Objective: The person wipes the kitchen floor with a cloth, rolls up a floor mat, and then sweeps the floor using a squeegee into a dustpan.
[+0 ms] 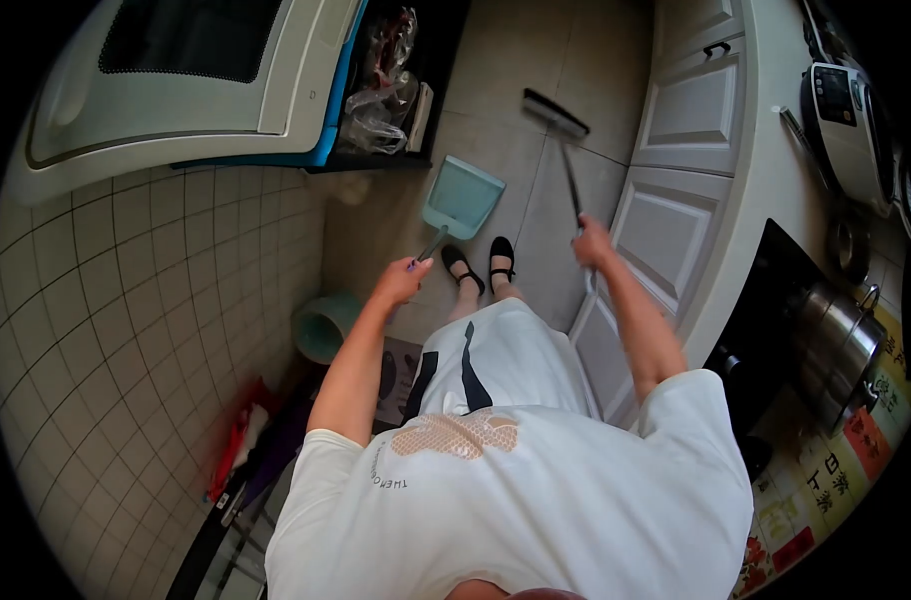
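My left hand is closed around the handle of a pale blue-green dustpan, whose pan is low over the tiled floor just ahead of my feet. Whether the pan touches the floor I cannot tell. On the other side, my right hand grips the long grey handle of a broom. The broom's dark head is farther ahead, to the right of the dustpan and apart from it. Its handle slants from the head back toward me.
White cabinets line the right side under a counter with a steel pot and a rice cooker. At left are a microwave, a shelf with plastic bags, a tiled wall and a pale green bin.
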{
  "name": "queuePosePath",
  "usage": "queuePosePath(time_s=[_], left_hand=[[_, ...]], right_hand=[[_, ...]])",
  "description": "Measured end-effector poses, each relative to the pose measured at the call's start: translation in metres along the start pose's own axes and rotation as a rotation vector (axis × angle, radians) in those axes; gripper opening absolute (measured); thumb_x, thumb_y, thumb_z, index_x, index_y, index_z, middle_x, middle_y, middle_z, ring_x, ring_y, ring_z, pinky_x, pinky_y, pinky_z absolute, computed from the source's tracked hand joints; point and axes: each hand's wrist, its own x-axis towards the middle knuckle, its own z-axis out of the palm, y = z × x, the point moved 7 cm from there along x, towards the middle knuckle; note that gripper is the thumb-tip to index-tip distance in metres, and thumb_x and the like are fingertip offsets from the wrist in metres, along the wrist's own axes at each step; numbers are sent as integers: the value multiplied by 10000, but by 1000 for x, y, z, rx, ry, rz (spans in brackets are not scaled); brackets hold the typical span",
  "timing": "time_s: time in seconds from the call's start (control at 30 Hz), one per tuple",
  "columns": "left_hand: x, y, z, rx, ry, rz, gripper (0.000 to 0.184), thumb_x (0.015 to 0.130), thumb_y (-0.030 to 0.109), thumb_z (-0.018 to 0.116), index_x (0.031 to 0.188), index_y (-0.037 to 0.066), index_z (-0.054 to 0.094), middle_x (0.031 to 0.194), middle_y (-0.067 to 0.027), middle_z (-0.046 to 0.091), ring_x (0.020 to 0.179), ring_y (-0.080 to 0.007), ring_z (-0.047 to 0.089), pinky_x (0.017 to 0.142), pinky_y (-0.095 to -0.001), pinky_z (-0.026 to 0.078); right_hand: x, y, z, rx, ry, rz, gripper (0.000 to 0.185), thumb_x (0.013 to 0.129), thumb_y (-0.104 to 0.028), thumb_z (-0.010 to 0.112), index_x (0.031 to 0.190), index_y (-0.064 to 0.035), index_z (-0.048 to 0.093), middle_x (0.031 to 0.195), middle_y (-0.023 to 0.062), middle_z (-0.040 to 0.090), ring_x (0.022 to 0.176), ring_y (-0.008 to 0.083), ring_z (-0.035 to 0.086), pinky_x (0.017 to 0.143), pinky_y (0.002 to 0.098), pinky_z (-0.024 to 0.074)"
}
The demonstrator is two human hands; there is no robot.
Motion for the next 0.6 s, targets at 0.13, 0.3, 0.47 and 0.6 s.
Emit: queuePosePath(time_s=[0.13,0.3,0.47,0.6], left_hand=[[6,3,9,4,0,75,433,773,468,554,728,39,530,591,-51,515,487,-148,475,421,-301,400],[3,12,7,-22,15,77,433,775,459,559,706,33,513,583,-53,508,478,-154,467,413,-311,390],[2,-2,-1,-13,43,107,435,772,452,566,710,25,505,588,-50,511,493,-151,473,427,-305,391],[-14,-19,-10,7,14,36,426,774,452,559,741,29,526,603,-48,519,509,-139,479,441,-290,385]], right_hand=[[-65,7,61,-67,-168,-86,567,723,-93,535,1266,-71,375,1081,222,537,980,340,536,847,353,427],[-136,13,62,177,-331,3,565,751,-49,525,1289,-120,370,691,110,564,506,188,533,465,340,449],[-138,57,41,273,-256,163,535,763,-63,515,1279,-113,381,813,151,602,618,229,581,575,334,471],[-114,57,17,608,-129,255,587,778,-49,502,1323,-115,293,593,56,498,424,143,457,378,296,377]])
